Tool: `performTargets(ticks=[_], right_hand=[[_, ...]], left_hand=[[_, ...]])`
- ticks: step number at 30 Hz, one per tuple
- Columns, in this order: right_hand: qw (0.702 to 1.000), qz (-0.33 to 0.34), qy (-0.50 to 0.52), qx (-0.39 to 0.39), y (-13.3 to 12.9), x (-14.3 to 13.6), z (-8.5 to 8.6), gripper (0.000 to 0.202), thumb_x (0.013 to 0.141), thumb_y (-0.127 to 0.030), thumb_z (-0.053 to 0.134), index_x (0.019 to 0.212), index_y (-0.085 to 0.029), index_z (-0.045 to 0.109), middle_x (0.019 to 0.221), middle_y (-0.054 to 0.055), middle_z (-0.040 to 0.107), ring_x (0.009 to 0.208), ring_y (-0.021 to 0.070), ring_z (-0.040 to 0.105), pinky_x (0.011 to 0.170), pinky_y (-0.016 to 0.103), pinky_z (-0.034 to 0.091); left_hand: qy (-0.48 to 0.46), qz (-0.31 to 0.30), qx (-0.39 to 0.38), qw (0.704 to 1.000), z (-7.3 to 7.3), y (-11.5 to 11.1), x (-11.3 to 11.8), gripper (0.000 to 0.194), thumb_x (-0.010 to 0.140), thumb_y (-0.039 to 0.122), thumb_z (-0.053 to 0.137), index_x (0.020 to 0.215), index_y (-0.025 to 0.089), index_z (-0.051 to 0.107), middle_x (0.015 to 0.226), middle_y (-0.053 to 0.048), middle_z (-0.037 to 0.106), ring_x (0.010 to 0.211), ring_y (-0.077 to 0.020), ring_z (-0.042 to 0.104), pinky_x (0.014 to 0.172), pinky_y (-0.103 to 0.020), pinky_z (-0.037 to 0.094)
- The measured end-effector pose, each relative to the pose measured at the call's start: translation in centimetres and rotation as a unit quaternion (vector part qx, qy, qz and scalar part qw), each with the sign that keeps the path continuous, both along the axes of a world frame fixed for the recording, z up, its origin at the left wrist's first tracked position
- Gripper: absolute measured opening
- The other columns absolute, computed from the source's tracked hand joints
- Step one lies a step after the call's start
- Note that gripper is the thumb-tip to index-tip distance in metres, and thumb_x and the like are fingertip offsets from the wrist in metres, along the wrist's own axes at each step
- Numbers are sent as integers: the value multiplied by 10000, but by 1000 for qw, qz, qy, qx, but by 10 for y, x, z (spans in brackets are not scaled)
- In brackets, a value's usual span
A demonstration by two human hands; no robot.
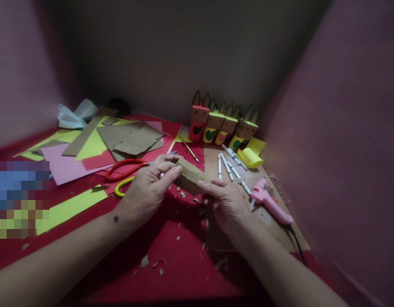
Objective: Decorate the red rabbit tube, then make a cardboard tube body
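Between my two hands a small folded piece of brown cardboard point(192, 174) is held above the red cloth. My left hand point(152, 181) pinches its left end, thumb on the near side. At its right end, the thumb and fingers of my right hand point(227, 196) grip it. Just left of my left hand lie red-handled scissors point(123, 168) and a yellow-handled pair point(120, 187). To the right of my right hand, a pink glue gun point(270, 202) rests on a flat cardboard sheet point(220, 238).
Paper figures with pointed ears point(220, 117) stand along the back wall. White markers point(230, 170), a yellow paper roll point(250, 157) and a pencil point(189, 149) lie before them. Coloured paper and cardboard sheets point(129, 136) cover the back left. Small scraps point(144, 261) dot the red cloth point(120, 277).
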State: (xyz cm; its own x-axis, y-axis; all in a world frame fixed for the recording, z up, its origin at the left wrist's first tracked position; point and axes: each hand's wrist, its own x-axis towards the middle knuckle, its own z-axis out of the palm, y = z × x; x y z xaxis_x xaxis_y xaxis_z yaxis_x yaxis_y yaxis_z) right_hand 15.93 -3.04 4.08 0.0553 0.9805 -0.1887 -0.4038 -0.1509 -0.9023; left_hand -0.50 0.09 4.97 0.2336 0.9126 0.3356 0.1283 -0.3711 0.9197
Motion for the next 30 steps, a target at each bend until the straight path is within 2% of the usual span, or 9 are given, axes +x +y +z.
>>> performTargets(ticks=[4,8,11,13,15,19,23,26,30], right_hand=[[1000,3,12,-9,2,1,-1,173,537,-208,824,672,-152,732,515,-16,622,396,62,446,376,201,333],[1000,-17,19,18,2,0,0,188,522,-162,830,693,-176,753,595,-4,689,487,78,542,483,204,419],[999,0,24,46,-2,-2,3,198,567,-163,815,759,-183,773,696,21,743,613,119,633,612,237,493],[997,24,27,64,-4,-4,5,210,610,-171,792,819,-188,778,744,30,759,665,148,660,680,281,523],[996,40,20,79,-6,-5,6,208,640,-180,780,847,-199,778,753,22,762,673,152,665,721,304,533],[992,43,-27,114,-8,-4,7,203,647,-169,784,845,-211,781,786,11,772,707,141,674,780,297,529],[990,34,-56,129,-8,-2,7,195,655,-168,781,844,-216,781,837,28,780,795,174,697,824,324,526],[989,33,-56,135,-7,-1,6,205,667,-171,774,866,-219,779,890,39,781,856,184,702,869,331,517],[989,65,-34,129,-6,0,6,264,676,-143,741,922,-232,768,958,31,774,923,197,697,927,356,502]], left_hand=[[3,-6,-10,1000,4,-2,-1,256,868,345,543,698,188,654,1142,-73,579,1197,-247,462,1057,-340,312],[-4,-14,-32,999,9,-5,-1,207,831,334,583,715,196,684,1194,-62,586,1191,-261,476,1042,-321,339],[-3,-28,-63,998,12,-7,2,150,780,339,657,801,206,723,1129,-62,628,1108,-265,536,977,-332,401],[-9,-40,-85,996,11,-7,4,194,754,330,694,903,213,735,1059,-58,659,1010,-252,583,926,-351,434],[-18,-47,-84,995,10,-8,5,215,741,292,711,939,216,745,1051,-55,676,1002,-245,589,939,-360,426],[-46,-63,-53,996,10,-6,2,156,726,228,724,874,231,775,1087,-43,688,1183,-243,507,1047,-336,343],[-50,-75,-72,993,14,-5,-3,124,714,253,733,831,247,776,1005,-38,710,1218,-258,486,1041,-354,366],[-29,-84,-63,994,15,-4,-6,140,768,273,690,878,253,774,1092,-41,695,1188,-247,513,1061,-363,352],[-21,-58,-44,997,11,-4,-7,161,796,284,672,918,250,771,1203,-46,656,1242,-256,478,1113,-388,289]])
